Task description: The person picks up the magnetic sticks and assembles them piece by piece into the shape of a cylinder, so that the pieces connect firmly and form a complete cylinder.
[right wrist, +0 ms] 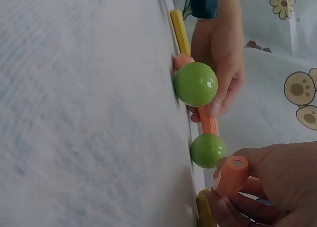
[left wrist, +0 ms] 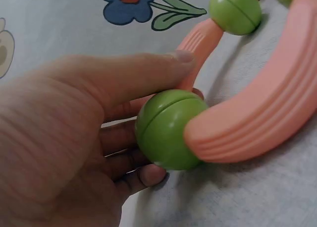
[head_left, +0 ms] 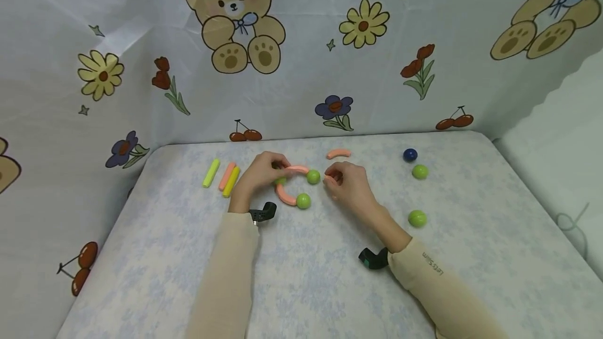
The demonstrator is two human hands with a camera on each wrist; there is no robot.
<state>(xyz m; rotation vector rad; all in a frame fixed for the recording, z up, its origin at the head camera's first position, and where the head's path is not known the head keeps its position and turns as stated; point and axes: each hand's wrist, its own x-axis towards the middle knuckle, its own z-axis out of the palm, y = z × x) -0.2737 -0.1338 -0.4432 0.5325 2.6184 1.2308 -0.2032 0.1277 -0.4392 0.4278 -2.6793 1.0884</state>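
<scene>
My left hand pinches a curved salmon-pink rod between thumb and fingers. Green balls join that rod to a second curved pink rod. In the left wrist view, the near green ball lies against the fingers. At the other end of the pinched rod is another green ball, and the second rod ends in a third green ball. Just right of this chain, my right hand holds a pink piece by its fingertips, one end showing a small grey disc.
Left of the chain lie a yellow-green stick, a straight pink stick and a yellow stick. Behind the hands is a loose curved pink rod. A blue ball and two green balls sit at the right.
</scene>
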